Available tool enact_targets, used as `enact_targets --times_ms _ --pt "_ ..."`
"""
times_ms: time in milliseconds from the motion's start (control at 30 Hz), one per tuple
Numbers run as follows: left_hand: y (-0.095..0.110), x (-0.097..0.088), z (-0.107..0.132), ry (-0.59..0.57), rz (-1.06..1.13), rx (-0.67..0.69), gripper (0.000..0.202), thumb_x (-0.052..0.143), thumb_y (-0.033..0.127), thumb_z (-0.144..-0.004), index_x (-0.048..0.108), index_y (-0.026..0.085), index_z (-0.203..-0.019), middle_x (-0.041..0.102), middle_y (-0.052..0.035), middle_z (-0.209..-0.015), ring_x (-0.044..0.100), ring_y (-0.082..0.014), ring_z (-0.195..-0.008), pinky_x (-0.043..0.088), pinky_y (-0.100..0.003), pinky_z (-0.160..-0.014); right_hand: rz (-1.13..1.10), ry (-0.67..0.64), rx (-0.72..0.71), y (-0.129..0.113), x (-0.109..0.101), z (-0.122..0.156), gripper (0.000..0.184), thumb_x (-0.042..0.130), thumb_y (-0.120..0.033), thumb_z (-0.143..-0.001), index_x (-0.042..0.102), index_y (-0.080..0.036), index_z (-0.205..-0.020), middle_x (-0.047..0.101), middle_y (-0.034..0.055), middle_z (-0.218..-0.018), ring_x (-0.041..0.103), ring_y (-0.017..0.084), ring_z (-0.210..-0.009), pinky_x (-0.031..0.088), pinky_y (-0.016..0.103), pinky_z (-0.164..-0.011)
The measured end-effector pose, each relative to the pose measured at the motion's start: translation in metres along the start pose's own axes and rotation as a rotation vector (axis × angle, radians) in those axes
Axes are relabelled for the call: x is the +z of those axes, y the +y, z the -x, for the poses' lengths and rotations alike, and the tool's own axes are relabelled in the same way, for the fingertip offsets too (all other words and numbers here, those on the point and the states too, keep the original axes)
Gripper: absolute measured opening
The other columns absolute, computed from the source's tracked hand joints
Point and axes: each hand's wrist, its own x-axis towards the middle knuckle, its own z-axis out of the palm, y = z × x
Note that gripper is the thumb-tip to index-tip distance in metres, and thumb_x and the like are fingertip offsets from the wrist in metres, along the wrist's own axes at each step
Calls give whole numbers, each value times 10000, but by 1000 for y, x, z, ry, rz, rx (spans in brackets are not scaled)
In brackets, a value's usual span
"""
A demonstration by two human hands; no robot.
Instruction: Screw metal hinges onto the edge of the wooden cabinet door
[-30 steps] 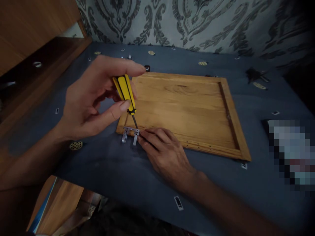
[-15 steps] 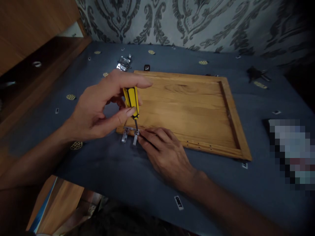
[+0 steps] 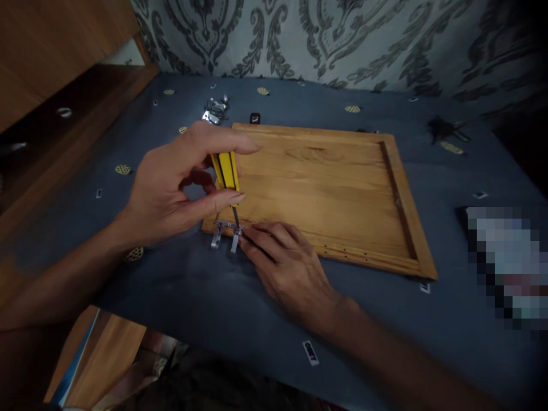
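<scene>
Seen from my post through the head camera: the blue patterned table cover (image 3: 205, 319) spreads beneath everything. On it lies the framed wooden panel (image 3: 329, 194), flat, its near rail pierced by small holes toward the right. My left hand (image 3: 171, 180) is above the panel's near-left corner, closed around the screwdriver, thumb on the near side and forefinger across the butt. My right hand (image 3: 285, 257) lies low on the near rail, fingers together, their tips against the metal fitting; I cannot tell whether they pinch it. The yellow-and-black screwdriver (image 3: 228, 171) slants steeply, its shaft reaching down to the fitting; I cannot discern how the tip is seated. A cluster of loose metal parts (image 3: 216, 109) lies beyond the panel's far-left corner. The metal fitting (image 3: 223, 226) sits on the near rail by the left corner, two arms projecting past the edge.
</scene>
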Motion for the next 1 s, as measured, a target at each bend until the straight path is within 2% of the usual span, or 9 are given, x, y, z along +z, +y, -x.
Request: enact_targets --times_ms 100,333,433,600,700,867,1000 --pt "3 0 0 9 -7 -19 446 727 141 -885 577 232 -1295 644 -17 -1187 699 -115 -947 635 -240 -765 -4 1 4 0 0 0 290 507 -77 -977 748 -142 -1125 753 111 -1151 617 246 -1095 527 420 -923" --pt "5 -3 -3 -89 146 -53 447 649 149 -946 503 231 -1360 631 -11 -1057 703 -110 -909 632 -251 -756 -10 1 -5 0 1 0 254 554 -85 -961 738 -115 -1133 748 120 -1138 621 255 -1077 513 417 -915" --pt "8 -4 -3 -63 148 -61 443 639 127 -947 507 233 -1356 625 -4 -1066 703 -99 -914 640 -238 -750 18 27 -7 0 1 -1 272 495 -94 -993 742 -122 -1102 755 101 -1119 620 238 -1054 511 389 -909" --pt "11 -7 -3 61 135 -96 455 685 134 -922 540 252 -1337 590 31 -1076 706 -92 -958 657 -281 -827 30 15 -3 0 0 -1 271 485 -113 -1009 738 -139 -1103 757 77 -1113 618 224 -1056 502 368 -932" --pt "10 -6 -3 46 115 -90 441 694 158 -919 537 234 -1325 606 25 -1058 707 -92 -930 668 -283 -794 15 12 -1 -1 1 0 254 516 -102 -990 732 -130 -1120 755 92 -1117 612 232 -1065 507 389 -922" --pt "9 -3 -2 -3 93 -68 417 680 154 -927 523 194 -1312 614 1 -1048 702 -105 -943 642 -225 -729 18 12 -2 -1 2 0 253 527 -90 -979 735 -132 -1116 753 100 -1126 610 236 -1075 502 390 -928" --pt "11 -2 -3 19 88 -80 406 680 149 -927 532 185 -1303 624 5 -1031 696 -91 -920 622 -212 -740 16 12 0 -1 2 0 258 500 -107 -998 732 -128 -1109 755 89 -1133 610 235 -1064 501 391 -930"
